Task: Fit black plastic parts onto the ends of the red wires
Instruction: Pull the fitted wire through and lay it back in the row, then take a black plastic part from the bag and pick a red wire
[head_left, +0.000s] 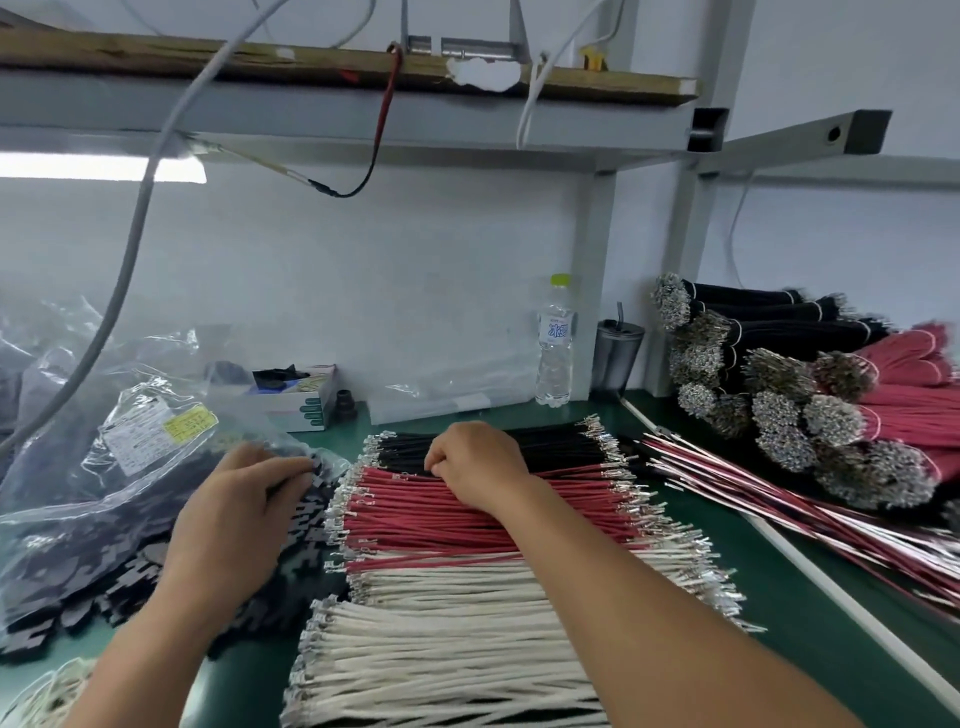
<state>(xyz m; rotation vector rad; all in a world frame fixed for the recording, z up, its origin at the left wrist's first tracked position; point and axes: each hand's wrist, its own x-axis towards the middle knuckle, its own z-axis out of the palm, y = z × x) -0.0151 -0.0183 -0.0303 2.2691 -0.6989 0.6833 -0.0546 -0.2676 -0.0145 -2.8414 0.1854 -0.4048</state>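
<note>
Step in hand, judged: picking stock, one wire and one connector; nothing mated yet.

Right hand (475, 462): fingers curled down onto flat row of red insulated wires with crimped metal terminals (467, 514), apparently pinching one strand; grip hidden under knuckles.

Left hand (244, 504): fingertips together on small black plastic connector housings (306, 519), spilled from clear plastic bag (78, 467).

Next move calls for: lifting terminal end clear, aligning with housing cavity.
</note>
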